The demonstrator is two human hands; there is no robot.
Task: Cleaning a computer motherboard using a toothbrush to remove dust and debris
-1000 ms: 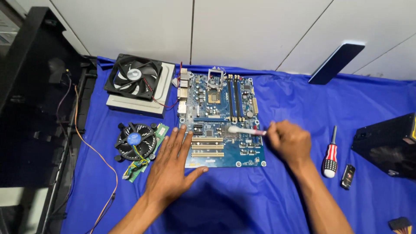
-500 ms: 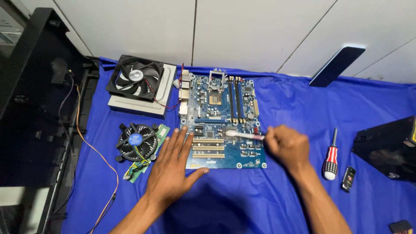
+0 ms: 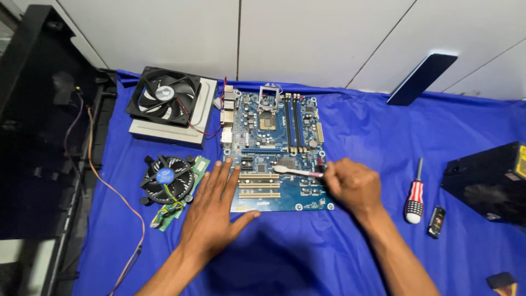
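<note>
The left hand (image 3: 211,216) lies flat, fingers spread wide, on the near left corner of the blue motherboard (image 3: 276,151). The right hand (image 3: 353,183), at the board's right edge, pinches a white brush (image 3: 293,171) whose head rests mid-board. A black fan (image 3: 163,101) sits left of the board's far end.

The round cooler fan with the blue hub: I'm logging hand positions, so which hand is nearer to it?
Left. The left hand lies flat just right of the cooler fan; the right hand is across the motherboard, holding a brush.
</note>
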